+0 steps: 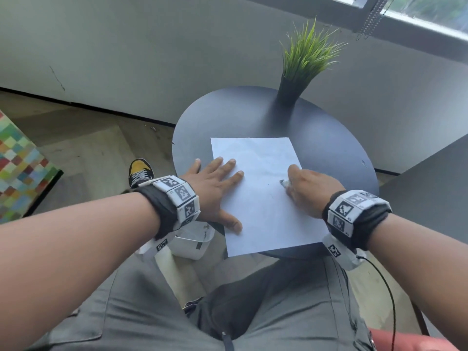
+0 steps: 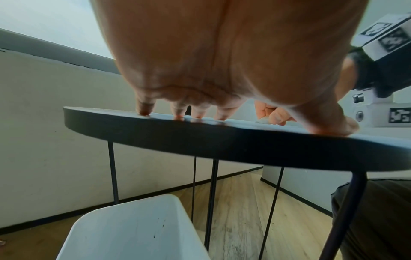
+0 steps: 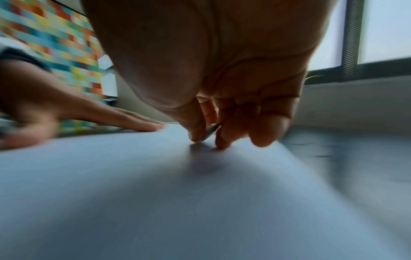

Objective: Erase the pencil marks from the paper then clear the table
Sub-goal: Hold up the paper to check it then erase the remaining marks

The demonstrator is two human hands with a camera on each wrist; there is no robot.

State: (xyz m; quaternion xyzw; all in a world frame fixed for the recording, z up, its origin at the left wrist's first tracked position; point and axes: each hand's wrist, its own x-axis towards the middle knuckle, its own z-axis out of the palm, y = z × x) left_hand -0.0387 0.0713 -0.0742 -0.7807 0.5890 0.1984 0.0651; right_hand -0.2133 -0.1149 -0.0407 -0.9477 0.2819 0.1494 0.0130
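White paper [image 1: 263, 196] lies flat on table [image 1: 329, 148]. Left hand [image 1: 215, 188] spread flat, pinning it. Right hand [image 1: 307, 191] pinches eraser [image 1: 283, 183] on sheet. Advice: short light strokes away from pinned edge to avoid creasing.

Left hand [image 2: 222, 58]: filling the upper frame, palm facing down, straight fingers [image 2: 145, 107] pressing their tips on the worktop.
Worktop [image 2: 200, 139]: round and dark, seen edge-on, standing on thin black legs [image 2: 211, 202].
Right hand [image 2: 274, 114]: showing past the left thumb, fingers curling on a small pale object, too hidden to identify.
White bin [image 2: 133, 232]: sitting open on the wooden floor [image 2: 242, 211] below the worktop edge.
Wall [image 2: 44, 123]: pale, running behind the worktop.
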